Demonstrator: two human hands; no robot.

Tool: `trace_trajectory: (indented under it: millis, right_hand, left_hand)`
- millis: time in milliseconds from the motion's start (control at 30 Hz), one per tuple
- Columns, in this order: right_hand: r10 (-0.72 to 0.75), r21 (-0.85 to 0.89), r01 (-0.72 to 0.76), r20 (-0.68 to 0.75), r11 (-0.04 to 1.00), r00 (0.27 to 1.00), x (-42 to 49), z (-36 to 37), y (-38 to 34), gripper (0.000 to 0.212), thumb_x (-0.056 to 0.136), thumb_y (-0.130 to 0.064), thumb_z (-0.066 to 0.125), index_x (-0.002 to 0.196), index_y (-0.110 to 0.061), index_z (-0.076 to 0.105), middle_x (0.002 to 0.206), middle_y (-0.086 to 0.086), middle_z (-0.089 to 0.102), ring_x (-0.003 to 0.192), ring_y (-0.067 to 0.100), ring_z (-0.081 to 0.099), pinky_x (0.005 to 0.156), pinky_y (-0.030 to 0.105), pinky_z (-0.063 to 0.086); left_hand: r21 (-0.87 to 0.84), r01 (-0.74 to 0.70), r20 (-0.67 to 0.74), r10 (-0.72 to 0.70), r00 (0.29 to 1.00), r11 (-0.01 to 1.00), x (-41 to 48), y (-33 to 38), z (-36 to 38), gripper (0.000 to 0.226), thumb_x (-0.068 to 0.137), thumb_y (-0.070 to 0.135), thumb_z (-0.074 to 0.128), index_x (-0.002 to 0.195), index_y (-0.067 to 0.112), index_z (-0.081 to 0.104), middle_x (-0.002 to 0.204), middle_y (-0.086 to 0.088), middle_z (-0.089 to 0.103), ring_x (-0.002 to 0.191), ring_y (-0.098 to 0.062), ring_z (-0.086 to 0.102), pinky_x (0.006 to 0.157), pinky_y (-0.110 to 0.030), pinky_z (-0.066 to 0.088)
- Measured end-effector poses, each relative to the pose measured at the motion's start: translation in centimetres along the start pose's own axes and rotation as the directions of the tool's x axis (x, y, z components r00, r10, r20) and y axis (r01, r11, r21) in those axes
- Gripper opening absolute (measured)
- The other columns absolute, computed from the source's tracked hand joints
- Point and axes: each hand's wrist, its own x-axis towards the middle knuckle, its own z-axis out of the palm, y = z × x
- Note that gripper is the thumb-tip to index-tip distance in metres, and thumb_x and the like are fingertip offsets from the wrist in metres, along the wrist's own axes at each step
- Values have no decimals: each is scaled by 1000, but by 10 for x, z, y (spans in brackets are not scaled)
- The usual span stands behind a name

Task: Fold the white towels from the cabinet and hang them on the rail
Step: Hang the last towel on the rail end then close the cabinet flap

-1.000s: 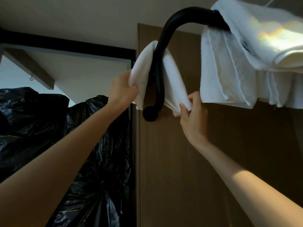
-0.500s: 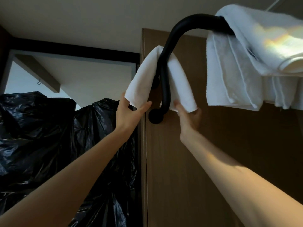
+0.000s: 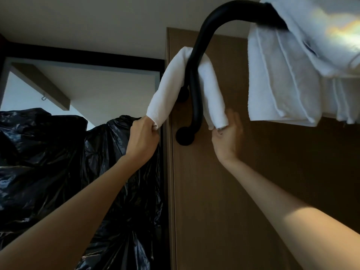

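Partly blurred right hand [image 3: 226, 137]; towel [image 3: 165, 90] behind rail [image 3: 192, 78].

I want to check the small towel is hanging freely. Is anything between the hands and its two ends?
Nothing visible. The left hand grips the small towel at its left end; the right hand, blurred, is at the right end. The black rail runs down between the two halves.

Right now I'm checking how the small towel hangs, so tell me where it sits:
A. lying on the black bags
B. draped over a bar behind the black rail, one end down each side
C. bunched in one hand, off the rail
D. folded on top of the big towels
B: the small towel hangs astride a bar behind the black rail, the left hand pinching one end and the right hand at the other.
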Motion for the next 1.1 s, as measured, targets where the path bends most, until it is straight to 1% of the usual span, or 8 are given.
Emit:
trace_trajectory:
  millis: [200,333,467,600,700,800,967,1100]
  right_hand:
    - [-28,-30,29,38,999,999,-13,1,-17,61,76,3,72,132,-5,51,117,15,56,106,32,55,85,31,43]
    - [32,93,-38,65,995,997,-17,4,-18,62,79,1,70,136,-6,47,121,14,57,110,31,57,90,36,48]
    - [103,159,-122,121,980,987,-21,5,-18,56,85,-1,64,138,-4,46,124,14,56,112,30,56,87,25,41]
    - [120,172,-160,223,972,968,-17,-4,-17,54,88,-6,66,138,-6,45,125,12,55,113,25,56,85,21,41]
    - [85,221,-175,363,960,928,-16,-26,-20,54,87,-9,69,134,-15,43,121,2,54,110,16,55,74,9,42]
    - [74,262,-195,412,945,908,-17,-47,-31,62,85,-15,72,136,-22,38,116,-13,48,96,-6,53,68,1,43]
    - [63,290,-177,364,940,929,6,-55,-62,72,90,-24,66,149,-25,26,132,-13,45,102,-6,52,68,4,45]
    - [117,187,-220,445,957,888,34,-48,-74,73,92,-13,58,153,-18,18,138,2,47,108,8,49,63,2,40]
  left_hand:
    - [-68,-97,20,99,995,993,-18,17,18,22,88,-8,39,81,3,56,67,-10,54,50,-16,43,38,-15,29]
    - [-101,-242,34,247,969,965,-24,31,32,68,87,-11,38,148,19,32,69,-15,53,56,-15,43,49,-14,36]
    - [-180,-164,112,186,976,970,-22,39,34,65,90,-11,39,149,10,26,78,-13,53,65,-17,48,56,-16,42]
    - [-236,-187,243,244,939,954,-22,33,23,86,88,4,55,150,34,4,92,9,56,81,-3,53,72,-9,43]
    - [-312,-140,220,214,952,940,-15,31,6,87,79,34,69,150,36,19,137,2,46,124,-11,44,100,-29,42]
    - [-355,-70,191,146,971,932,-8,43,-10,83,73,54,70,141,26,31,145,2,39,119,-8,51,92,-26,50]
    - [-389,62,124,-14,992,919,20,70,-23,53,83,35,70,118,15,35,123,4,45,109,-9,50,76,-17,42]
    - [-320,52,230,24,973,946,37,76,-22,72,86,10,62,142,20,18,126,-9,51,110,-26,56,80,-30,49]
